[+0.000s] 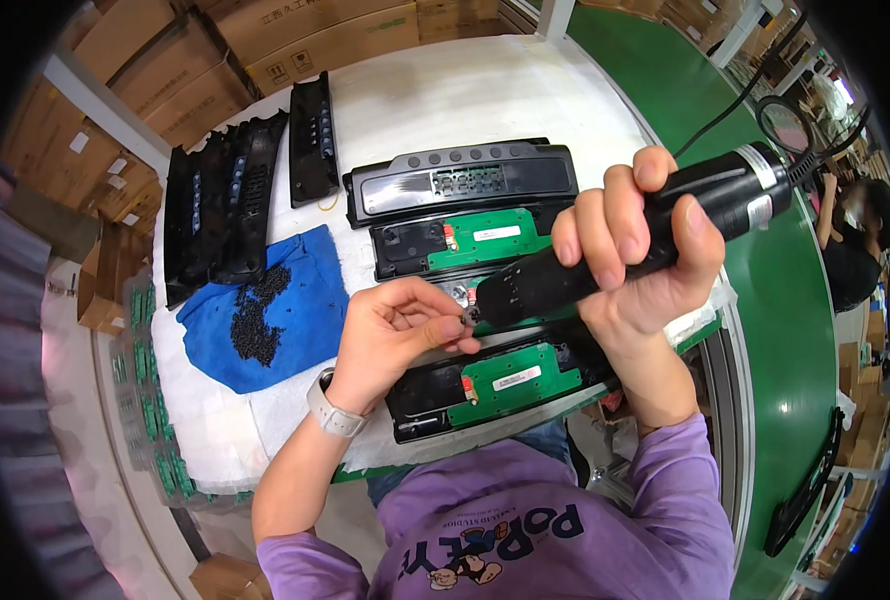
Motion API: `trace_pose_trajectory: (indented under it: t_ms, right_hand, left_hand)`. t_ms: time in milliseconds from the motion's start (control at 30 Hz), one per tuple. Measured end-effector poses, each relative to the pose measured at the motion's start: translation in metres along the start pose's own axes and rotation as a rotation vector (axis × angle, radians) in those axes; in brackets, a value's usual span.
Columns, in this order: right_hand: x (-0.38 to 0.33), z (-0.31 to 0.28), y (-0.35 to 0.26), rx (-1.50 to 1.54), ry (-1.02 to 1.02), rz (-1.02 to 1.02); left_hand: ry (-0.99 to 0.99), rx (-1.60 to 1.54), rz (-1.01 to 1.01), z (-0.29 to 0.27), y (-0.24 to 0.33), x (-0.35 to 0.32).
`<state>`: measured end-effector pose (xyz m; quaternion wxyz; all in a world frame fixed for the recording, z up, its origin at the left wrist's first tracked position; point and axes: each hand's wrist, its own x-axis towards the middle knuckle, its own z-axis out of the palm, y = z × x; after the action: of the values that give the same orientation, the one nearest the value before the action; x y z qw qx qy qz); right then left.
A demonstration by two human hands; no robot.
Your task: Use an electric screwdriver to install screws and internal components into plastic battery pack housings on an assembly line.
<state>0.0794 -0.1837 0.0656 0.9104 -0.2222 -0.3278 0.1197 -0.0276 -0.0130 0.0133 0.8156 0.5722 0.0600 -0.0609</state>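
My right hand is wrapped round the body of a black electric screwdriver, held slanting with its tip down to the left. At that tip, the thumb and fingers of my left hand are pinched together. A tiny dark piece shows at the fingertips, too small to make out. Beneath the tool and my hands lie black plastic housings with green circuit boards, the nearest by the table's front edge. Left of my left hand, a pile of small black screws rests on a blue cloth.
A black panel with a row of round buttons lies beyond the boards. More black shells lie at the far left on the white-covered table. Stacked green boards stand off the left edge. A cable runs from the screwdriver.
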Motion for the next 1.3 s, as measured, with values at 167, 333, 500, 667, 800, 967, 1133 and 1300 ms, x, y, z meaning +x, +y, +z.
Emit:
trace_pose_trajectory:
  t_ms: [167,333,500,667,800,967,1133,1300]
  right_hand:
    - [0.009,0.002,0.003,-0.091,-0.090,0.053]
    - [-0.003,0.012,0.013,-0.395,-0.161,0.282]
    - [-0.008,0.014,0.024,-0.489,-0.228,0.320]
    - [-0.010,0.017,0.034,-0.486,-0.265,0.292]
    - [-0.011,0.022,0.034,-0.525,-0.284,0.332]
    - [-0.008,0.023,0.036,-0.618,-0.465,0.348]
    - [-0.005,0.026,0.044,-0.625,-0.618,0.249]
    - [-0.003,0.030,0.031,-0.900,-0.700,0.301]
  left_hand:
    - [0.106,0.163,0.221,-0.001,-0.015,0.010]
    - [0.161,-0.062,0.213,-0.009,-0.015,0.013]
    - [0.118,-0.087,0.280,-0.009,-0.018,0.010]
    - [0.149,-0.056,0.298,-0.012,-0.021,0.011]
    - [0.201,-0.014,0.244,-0.012,-0.015,0.010]
    - [0.304,-0.072,0.256,-0.016,-0.017,0.014]
    - [0.343,-0.027,0.248,-0.019,-0.024,0.015]
    - [0.206,-0.263,0.095,-0.015,-0.032,0.017]
